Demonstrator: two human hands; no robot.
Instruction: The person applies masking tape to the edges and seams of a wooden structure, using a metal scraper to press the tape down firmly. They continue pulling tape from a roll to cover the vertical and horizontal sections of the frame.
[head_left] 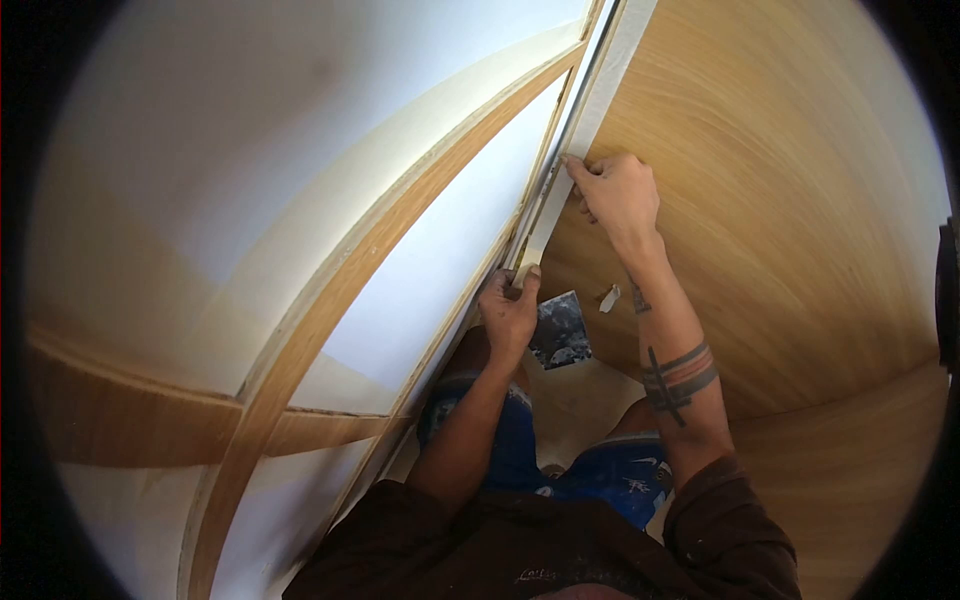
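Observation:
A pale strip [585, 125] runs along the edge between the framed panel and the wood-grain board. My right hand [620, 195] pinches the strip's edge with thumb and forefinger, its other fingers curled. Lower down, my left hand [510, 310] grips the strip's lower end between thumb and fingers. Just right of my left hand lies a dark square plate [561, 331] with whitish smears. A small crumpled pale scrap [610, 298] is to the right of that plate, below my right hand.
The wood-grain board [780, 200] rises on the right. On the left stands a white panel [430, 240] with a curved wooden frame [345, 270] and a crossbar [130, 405]. My legs in blue shorts [610, 475] are below, over a light floor.

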